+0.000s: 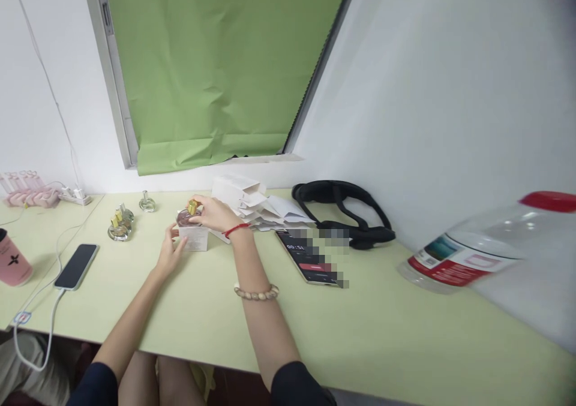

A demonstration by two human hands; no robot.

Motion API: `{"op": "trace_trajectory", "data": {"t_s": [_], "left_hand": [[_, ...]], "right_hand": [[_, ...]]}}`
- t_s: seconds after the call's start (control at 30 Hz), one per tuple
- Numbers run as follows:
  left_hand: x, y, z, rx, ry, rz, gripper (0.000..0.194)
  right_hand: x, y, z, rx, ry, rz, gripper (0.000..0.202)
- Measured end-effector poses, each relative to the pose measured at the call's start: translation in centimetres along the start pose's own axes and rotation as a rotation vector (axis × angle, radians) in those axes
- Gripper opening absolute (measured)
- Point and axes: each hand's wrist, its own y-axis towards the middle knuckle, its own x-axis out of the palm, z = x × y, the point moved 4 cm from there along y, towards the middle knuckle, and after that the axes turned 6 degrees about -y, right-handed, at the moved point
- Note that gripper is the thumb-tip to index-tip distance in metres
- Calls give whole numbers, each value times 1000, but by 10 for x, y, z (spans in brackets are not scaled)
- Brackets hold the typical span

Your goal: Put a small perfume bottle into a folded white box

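Feed: head view only, watched from my remote seat; no second angle to check against.
Pink bottle (183,218): left of centre in the frame, upright or nearly so, gold cap (192,207) uppermost. It sits just behind the box's near face; whether its base is inside, I can't tell.
Right hand (215,214): reaches in from the right, thumb and fingers pinched around the bottle near its cap. I judge the high hold keeps the lower glass free of fingers.
Left hand (170,254): thumb in front, fingers behind, closed on the box's left side, likely to steady it against a nudge from the bottle.
White box (194,239): below the bottle in the frame, printed face towards me.
Bottle cluster (119,232): left of frame, bunched together, perhaps to spare elbow room.
Lone clear bottle (147,203): above and right of the cluster.
White carton pile (240,191): centre, against the wall, loosely heaped, beyond the right wrist.
Lit phone (302,256): right of the forearms, face up, so its screen reads easily.
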Motion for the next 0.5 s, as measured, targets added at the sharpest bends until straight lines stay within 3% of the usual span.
{"op": "trace_trajectory", "data": {"t_s": [0.23,0.5], "left_hand": [[-6,-1,3,116,169,58,47],[-7,-1,5,182,225,81,44]], "right_hand": [[1,3,2,-59,-118,3,32],[5,3,0,85,-295,-129,34]]}}
